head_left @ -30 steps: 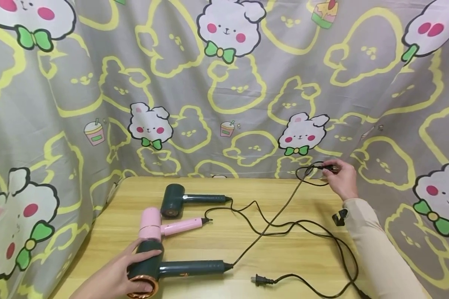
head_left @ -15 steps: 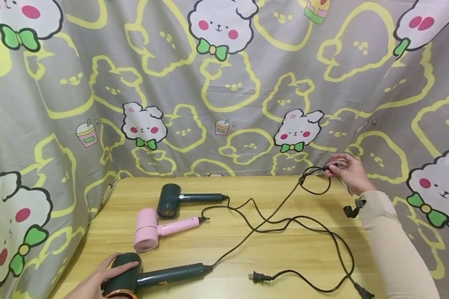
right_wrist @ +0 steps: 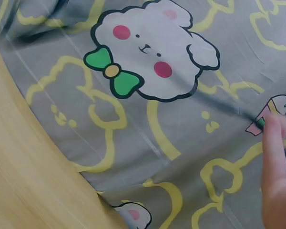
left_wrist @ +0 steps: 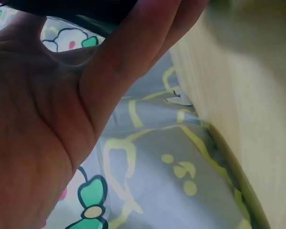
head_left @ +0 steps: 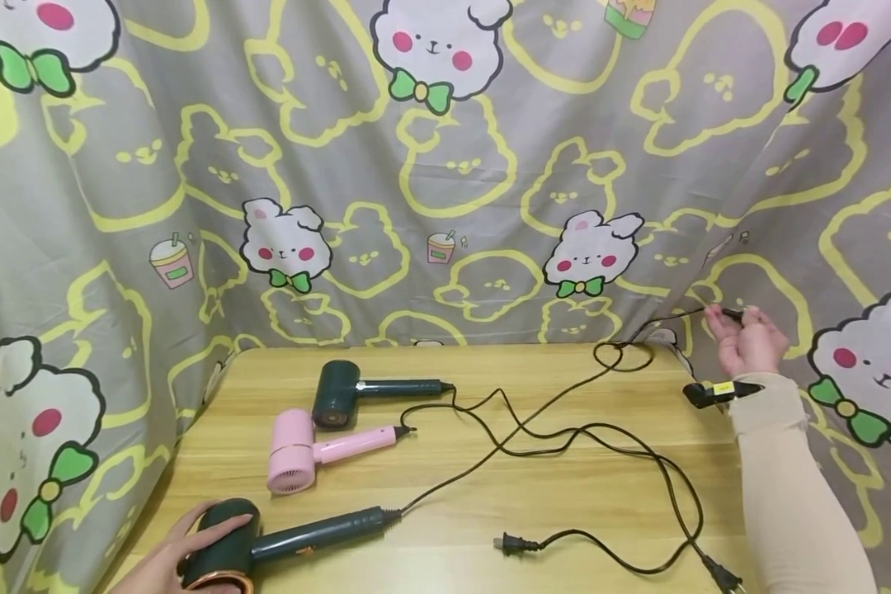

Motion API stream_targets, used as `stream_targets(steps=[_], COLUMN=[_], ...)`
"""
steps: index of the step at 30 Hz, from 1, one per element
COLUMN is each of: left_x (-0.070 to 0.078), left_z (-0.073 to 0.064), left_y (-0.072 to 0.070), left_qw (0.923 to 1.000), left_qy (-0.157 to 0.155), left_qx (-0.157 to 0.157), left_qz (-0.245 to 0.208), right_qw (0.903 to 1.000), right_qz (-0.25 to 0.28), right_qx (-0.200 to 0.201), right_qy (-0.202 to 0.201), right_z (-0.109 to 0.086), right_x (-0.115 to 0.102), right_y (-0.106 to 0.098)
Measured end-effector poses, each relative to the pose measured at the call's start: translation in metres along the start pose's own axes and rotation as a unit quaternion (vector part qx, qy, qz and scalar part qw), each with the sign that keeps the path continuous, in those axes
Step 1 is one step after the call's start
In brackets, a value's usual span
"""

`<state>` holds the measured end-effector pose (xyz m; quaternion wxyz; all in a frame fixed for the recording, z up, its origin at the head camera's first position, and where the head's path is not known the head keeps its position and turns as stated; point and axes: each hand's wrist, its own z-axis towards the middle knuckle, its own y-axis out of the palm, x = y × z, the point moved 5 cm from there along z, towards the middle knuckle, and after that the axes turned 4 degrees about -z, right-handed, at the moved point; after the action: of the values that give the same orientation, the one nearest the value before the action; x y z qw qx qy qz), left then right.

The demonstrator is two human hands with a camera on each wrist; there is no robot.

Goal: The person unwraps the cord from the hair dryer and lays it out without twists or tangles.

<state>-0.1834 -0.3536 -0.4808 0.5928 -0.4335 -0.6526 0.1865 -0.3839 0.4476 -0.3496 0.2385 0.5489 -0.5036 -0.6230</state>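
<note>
In the head view, my left hand (head_left: 174,549) grips the barrel of a dark green hair dryer (head_left: 312,536) with a copper rim, at the table's near left. Its handle points right, and its black cord (head_left: 483,454) runs diagonally to the back right corner, with a small loop there. Beyond the table's right edge, my right hand (head_left: 750,342) pinches the cord's dark plug end, partly hidden by the fingers. A blurred stretch of cord (right_wrist: 219,105) leads to the right fingers in the right wrist view. The left wrist view has the dryer's dark barrel (left_wrist: 90,12) between thumb and fingers.
A pink hair dryer (head_left: 293,450) and another dark green hair dryer (head_left: 337,394) lie further back on the wooden table (head_left: 564,495). Their cords cross, ending in one plug (head_left: 516,544) near the front and another plug (head_left: 723,573) at the right. A patterned curtain (head_left: 490,165) surrounds the table.
My right hand has moved right past the table edge, drawing the cord out and shrinking its loop. My left hand has shifted the near dryer left, away from the pink one.
</note>
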Motion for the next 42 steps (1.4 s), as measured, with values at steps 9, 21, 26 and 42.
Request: stream_targets(steps=[9,21,26,42], left_x=[-0.022,-0.049,-0.042,0.008], left_z=[-0.012,-0.027,-0.030,-0.012], left_y=[-0.001,-0.004,0.000,0.002], left_qw=[0.9988,0.9886,0.9889,0.9922], left_qy=[-0.016,-0.129,-0.107,0.019], left_qx=[0.039,0.057,0.090,0.110], left_qz=[0.024,0.052,0.051,0.056], right_qw=[0.9603,0.6917,0.4609,0.2755], right_qz=[-0.101,-0.625,-0.823,-0.894], right_qx=[0.109,0.041,-0.099,-0.352], right_qy=[-0.236,-0.360,-0.317,0.039], right_z=[0.001,0.000,-0.022,-0.123], right_x=[-0.002,0.016,0.036,0.098], right_y=[0.005,0.017,0.012,-0.054])
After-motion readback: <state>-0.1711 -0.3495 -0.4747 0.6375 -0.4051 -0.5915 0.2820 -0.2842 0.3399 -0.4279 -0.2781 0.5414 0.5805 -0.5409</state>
